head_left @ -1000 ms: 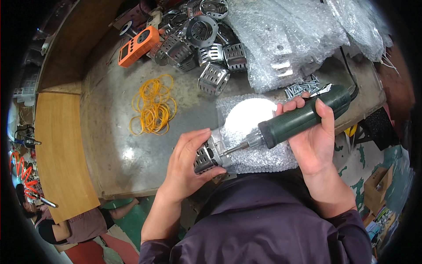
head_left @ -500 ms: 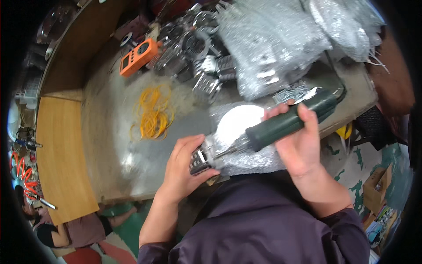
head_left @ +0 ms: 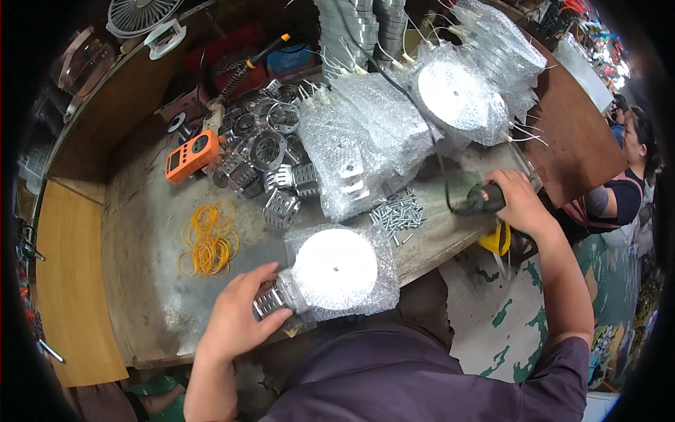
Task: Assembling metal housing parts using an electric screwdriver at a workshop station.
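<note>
Near the front edge of the bench, my left hand (head_left: pixel 235 316) grips a slotted silver metal housing (head_left: pixel 270 301), thumb and fingers on either side of it. That housing meets a bright round disc (head_left: pixel 337 267) wrapped in bubble wrap, which lies flat on the bench. Far to the right, my right hand (head_left: pixel 524 202) is closed round a dark green electric screwdriver (head_left: pixel 483 198) with a black cord. The screwdriver is held at the bench's right side, apart from the disc; its tip cannot be made out. Loose screws (head_left: pixel 399 214) lie in a heap between the disc and the screwdriver.
Yellow rubber bands (head_left: pixel 209 239) lie left of centre. Behind them are an orange meter (head_left: pixel 192 156) and a pile of slotted metal housings (head_left: pixel 268 149). Bubble-wrapped pieces (head_left: pixel 369 126) are stacked at the back. A wooden board (head_left: pixel 74 288) borders the left; a person (head_left: pixel 626 183) is at right.
My right hand has carried the screwdriver away from the housing to the far right. My left hand still holds the housing. The view has shifted, showing more of the bench's back.
</note>
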A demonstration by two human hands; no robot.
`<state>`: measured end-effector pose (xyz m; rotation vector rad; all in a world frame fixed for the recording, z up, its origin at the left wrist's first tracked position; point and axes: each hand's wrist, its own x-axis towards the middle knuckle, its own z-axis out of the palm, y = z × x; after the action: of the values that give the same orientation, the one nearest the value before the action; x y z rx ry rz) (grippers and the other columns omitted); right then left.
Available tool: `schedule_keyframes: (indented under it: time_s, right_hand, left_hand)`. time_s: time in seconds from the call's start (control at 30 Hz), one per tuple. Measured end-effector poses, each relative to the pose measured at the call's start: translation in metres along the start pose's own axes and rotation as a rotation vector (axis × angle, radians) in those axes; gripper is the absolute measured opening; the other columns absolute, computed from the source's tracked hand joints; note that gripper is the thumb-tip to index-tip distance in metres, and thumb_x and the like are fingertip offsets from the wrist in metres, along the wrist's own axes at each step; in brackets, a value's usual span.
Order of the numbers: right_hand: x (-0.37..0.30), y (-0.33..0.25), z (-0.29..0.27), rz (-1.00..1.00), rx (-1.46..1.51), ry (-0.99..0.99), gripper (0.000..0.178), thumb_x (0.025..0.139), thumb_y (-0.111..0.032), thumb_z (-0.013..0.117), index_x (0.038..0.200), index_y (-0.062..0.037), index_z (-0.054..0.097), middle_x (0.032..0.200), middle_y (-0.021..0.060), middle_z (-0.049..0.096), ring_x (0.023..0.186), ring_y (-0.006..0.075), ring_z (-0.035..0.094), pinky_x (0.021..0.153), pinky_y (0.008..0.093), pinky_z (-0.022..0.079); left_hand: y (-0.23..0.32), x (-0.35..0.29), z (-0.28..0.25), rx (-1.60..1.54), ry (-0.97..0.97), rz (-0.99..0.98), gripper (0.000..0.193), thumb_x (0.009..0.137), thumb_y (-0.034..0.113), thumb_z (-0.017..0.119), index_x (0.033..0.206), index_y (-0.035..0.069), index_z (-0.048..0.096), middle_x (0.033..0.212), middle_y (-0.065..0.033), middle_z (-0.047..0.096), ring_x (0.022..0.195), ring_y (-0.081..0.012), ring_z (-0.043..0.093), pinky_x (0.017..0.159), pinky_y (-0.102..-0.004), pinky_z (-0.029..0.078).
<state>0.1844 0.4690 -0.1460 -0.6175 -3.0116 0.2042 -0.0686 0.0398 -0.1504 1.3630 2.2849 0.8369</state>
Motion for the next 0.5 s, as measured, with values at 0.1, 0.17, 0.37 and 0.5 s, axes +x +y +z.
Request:
schedule_keyframes:
  time_s: [0.1, 0.17, 0.37, 0.5]
  right_hand:
    - [0.003, 0.044, 0.018, 0.048, -0.097, 0.065, 0.056, 0.071, 0.002, 0.065, 0.124, -0.0026, 0.045, 0.119, 0.0209, 0.052, 0.119, 0.0398, 0.047, 0.103, 0.0446, 0.038]
    - [0.006, 0.036, 0.013, 0.067, -0.032, 0.044, 0.058, 0.075, 0.002, 0.065, 0.129, -0.0010, 0.043, 0.128, 0.0216, 0.047, 0.121, 0.0408, 0.045, 0.105, 0.0448, 0.038]
    - [0.008, -0.119, 0.027, -0.270, 0.300, 0.195, 0.071, 0.074, -0.017, 0.077, 0.135, -0.0007, 0.043, 0.130, 0.0211, 0.049, 0.121, 0.0371, 0.047, 0.104, 0.0452, 0.038]
    - [0.038, -0.209, 0.035, -0.591, 0.381, 0.090, 0.082, 0.069, -0.023, 0.082, 0.137, 0.0001, 0.041, 0.131, 0.0213, 0.049, 0.122, 0.0382, 0.045, 0.104, 0.0473, 0.037]
  left_hand:
    - [0.005, 0.012, -0.008, 0.026, -0.081, -0.032, 0.064, 0.073, 0.022, 0.079, 0.128, 0.001, 0.054, 0.112, -0.0200, 0.063, 0.106, -0.0366, 0.058, 0.091, -0.0414, 0.048]
    - [0.003, 0.016, -0.010, 0.138, -0.146, 0.033, 0.064, 0.075, 0.025, 0.078, 0.129, 0.001, 0.053, 0.112, -0.0202, 0.062, 0.106, -0.0371, 0.058, 0.091, -0.0413, 0.048]
    - [0.015, 0.016, -0.007, 0.148, -0.182, -0.069, 0.062, 0.073, 0.022, 0.078, 0.125, 0.003, 0.051, 0.111, -0.0196, 0.059, 0.104, -0.0368, 0.057, 0.089, -0.0417, 0.047]
    - [0.021, -0.002, -0.013, 0.218, -0.120, 0.064, 0.063, 0.071, 0.019, 0.079, 0.124, 0.002, 0.049, 0.103, -0.0185, 0.061, 0.097, -0.0365, 0.057, 0.083, -0.0431, 0.049]
